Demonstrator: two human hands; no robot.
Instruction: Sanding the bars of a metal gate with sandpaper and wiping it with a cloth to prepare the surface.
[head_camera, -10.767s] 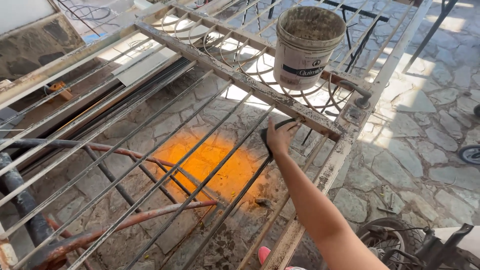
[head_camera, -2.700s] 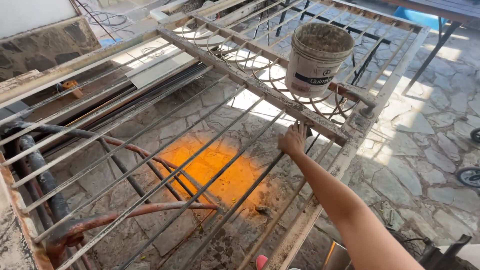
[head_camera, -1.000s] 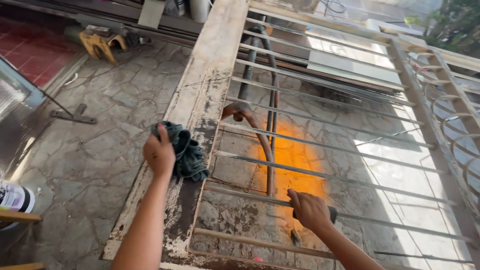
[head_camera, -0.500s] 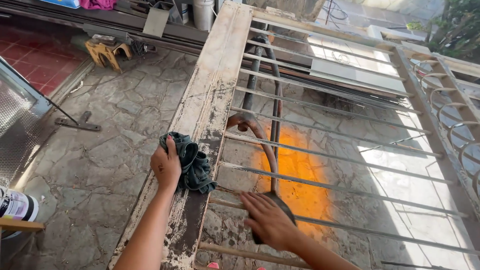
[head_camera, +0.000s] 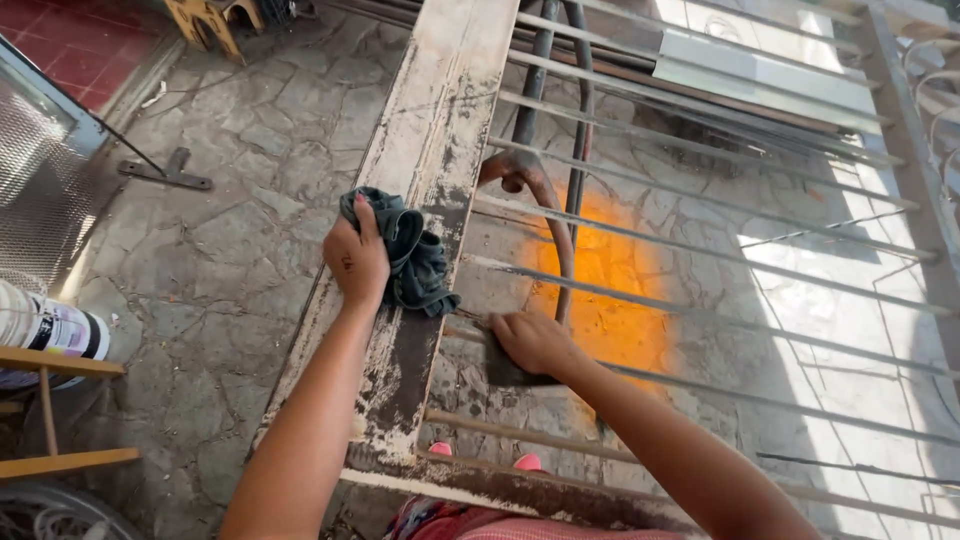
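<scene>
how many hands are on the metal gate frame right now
2. The left hand presses a crumpled dark grey cloth on the wide flaking frame rail. The right hand presses a dark flat sanding sheet on a thin bar. No other hands show.

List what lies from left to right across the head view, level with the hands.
Paint can → stone floor → left hand → dark rag → right hand → orange patch → thin metal bars.
</scene>
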